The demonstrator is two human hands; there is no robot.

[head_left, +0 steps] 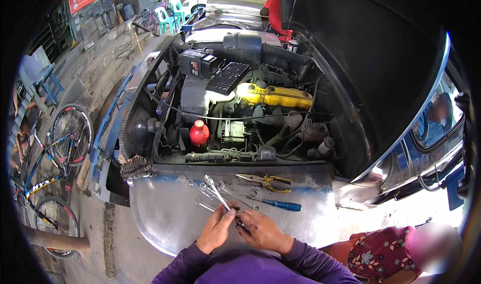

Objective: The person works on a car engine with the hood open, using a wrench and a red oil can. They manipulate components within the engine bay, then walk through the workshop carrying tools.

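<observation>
My left hand (216, 229) and my right hand (261, 230) meet over the bare metal fender (165, 214) of a car with its hood raised. Both hands grip the lower end of a long silver wrench (216, 194) that points up and away from me. Other loose wrenches (203, 190) lie beside it on the fender. A blue-handled screwdriver (281, 205) and yellow-handled pliers (268, 182) rest just right of them. My sleeves are purple.
The open engine bay holds a yellow valve cover (274, 96), a black battery (196, 62) and a red cap (199, 132). A bicycle (52, 169) leans at the left. A person in a floral top (383, 256) is at lower right; another person sits in the car (437, 117).
</observation>
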